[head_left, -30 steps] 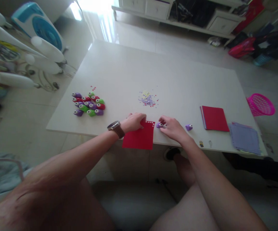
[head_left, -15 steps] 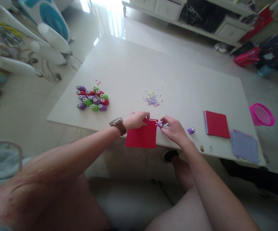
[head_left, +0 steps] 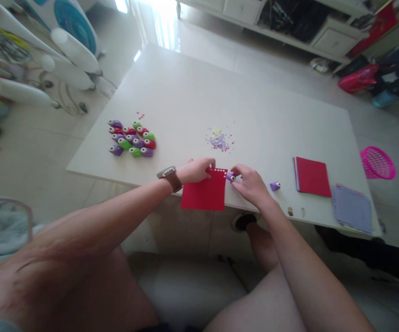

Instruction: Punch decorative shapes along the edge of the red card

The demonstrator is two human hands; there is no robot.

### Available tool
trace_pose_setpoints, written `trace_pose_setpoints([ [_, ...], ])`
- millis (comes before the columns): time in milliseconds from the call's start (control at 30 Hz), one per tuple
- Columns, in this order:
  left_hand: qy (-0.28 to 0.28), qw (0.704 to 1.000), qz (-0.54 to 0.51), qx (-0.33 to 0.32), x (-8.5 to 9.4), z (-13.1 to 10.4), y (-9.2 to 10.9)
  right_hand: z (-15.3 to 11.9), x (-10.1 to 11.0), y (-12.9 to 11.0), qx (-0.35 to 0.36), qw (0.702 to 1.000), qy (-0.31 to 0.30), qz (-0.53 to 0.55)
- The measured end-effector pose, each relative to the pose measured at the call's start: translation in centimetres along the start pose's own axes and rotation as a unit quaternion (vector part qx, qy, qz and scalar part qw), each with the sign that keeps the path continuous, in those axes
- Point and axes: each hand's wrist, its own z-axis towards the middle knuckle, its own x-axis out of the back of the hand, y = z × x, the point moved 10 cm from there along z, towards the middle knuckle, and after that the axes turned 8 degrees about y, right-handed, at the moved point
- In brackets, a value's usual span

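Right grip on punch, left grip on paper

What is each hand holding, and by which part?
Left hand: red paper sheet, by its top edge. Right hand: purple craft punch, fingers around its body.

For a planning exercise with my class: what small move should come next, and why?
Probably line up the punch just below the holes on the right side of the red sheet. The holes run along the top and turn down that side, the right hand has the punch at that edge, and the left hand holds the top.
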Motion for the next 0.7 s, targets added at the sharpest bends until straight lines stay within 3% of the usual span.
trace_pose_setpoints([
  [700, -0.003, 1.000, 0.005, 0.004, -0.20, 0.18, -0.25, 0.00, -0.40, -0.25, 0.007, 1.000, 0.004, 0.006],
])
